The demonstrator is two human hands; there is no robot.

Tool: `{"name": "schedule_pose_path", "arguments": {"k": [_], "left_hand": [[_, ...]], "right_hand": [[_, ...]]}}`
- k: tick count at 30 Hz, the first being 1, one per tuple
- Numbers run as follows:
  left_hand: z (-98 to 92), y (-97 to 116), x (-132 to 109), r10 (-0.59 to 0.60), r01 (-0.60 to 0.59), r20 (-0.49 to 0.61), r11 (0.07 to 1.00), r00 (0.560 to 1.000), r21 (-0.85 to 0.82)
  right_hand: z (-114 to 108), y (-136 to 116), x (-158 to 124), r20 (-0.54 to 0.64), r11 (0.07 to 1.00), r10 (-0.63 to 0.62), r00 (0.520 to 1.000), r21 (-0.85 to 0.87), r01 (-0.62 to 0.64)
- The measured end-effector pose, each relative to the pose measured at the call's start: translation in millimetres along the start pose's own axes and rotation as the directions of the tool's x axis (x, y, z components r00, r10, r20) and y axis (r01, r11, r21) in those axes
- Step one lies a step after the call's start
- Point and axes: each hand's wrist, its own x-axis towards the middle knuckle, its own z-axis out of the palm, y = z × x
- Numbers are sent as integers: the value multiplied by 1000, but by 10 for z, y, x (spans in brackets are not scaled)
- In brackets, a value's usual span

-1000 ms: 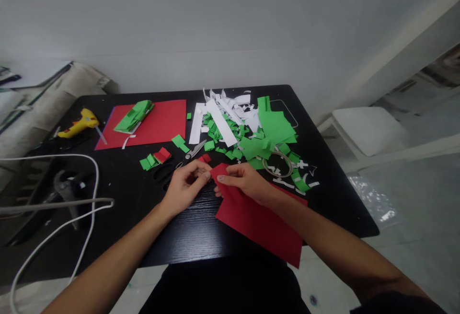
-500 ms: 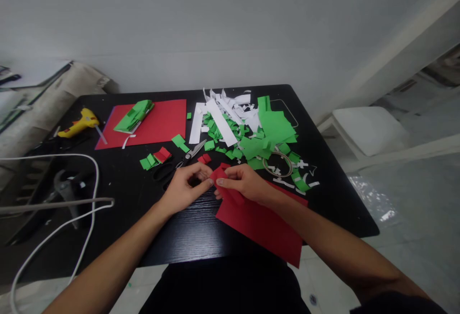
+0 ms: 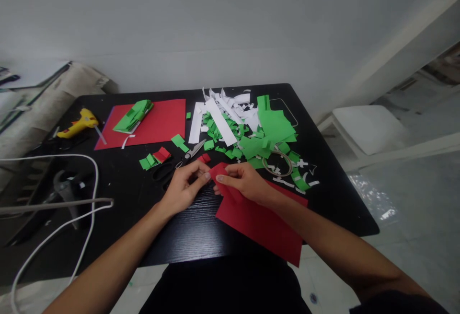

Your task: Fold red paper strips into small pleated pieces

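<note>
Between my hands is a small folded piece of red paper [image 3: 223, 176], raised above the near middle of the table. My right hand [image 3: 247, 183] pinches it between thumb and fingers. My left hand [image 3: 184, 187] is closed, with its thumb and fingertips at the paper's left edge. Below my right hand and forearm lies a larger red sheet [image 3: 266, 225], its corner past the table's near edge. Black-handled scissors [image 3: 187, 158] lie just beyond my left hand, partly hidden by it. A small red paper piece [image 3: 204, 158] rests beside their blades.
Green paper scraps [image 3: 275, 127] and white strips [image 3: 221, 122] are heaped at the back. A tape roll [image 3: 278, 174] stands near them. Leftward are a red sheet [image 3: 168, 117] bearing folded green paper [image 3: 134, 115], a yellow glue gun [image 3: 81, 123], pliers [image 3: 66, 191] and a white cable [image 3: 95, 180].
The small red paper has turned slightly in my fingers, and its upper part now looks flatter. My left fingertips have shifted a little left along its edge.
</note>
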Motion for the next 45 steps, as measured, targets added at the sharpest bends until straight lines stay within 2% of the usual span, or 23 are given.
{"name": "schedule_pose_path", "arguments": {"k": [11, 19, 40, 43, 45], "left_hand": [[25, 28, 6, -36, 37, -50, 999, 998, 34], [-9, 60, 53, -137, 133, -43, 988, 990, -74], [10, -4, 58, -133, 128, -51, 988, 990, -86], [0, -24, 59, -137, 134, -22, 986, 990, -98], [1, -31, 58, -142, 143, 18, 984, 990, -106]], "right_hand": [[19, 4, 1, -6, 995, -52, 999, -88, 51], [8, 22, 4, -27, 995, -49, 998, -86, 46], [22, 25, 2, -35, 998, -16, 999, -56, 14], [6, 17, -1, -20, 994, -5, 1000, -108, 2], [-8, 9, 3, -21, 980, -50, 999, -195, 45]]}}
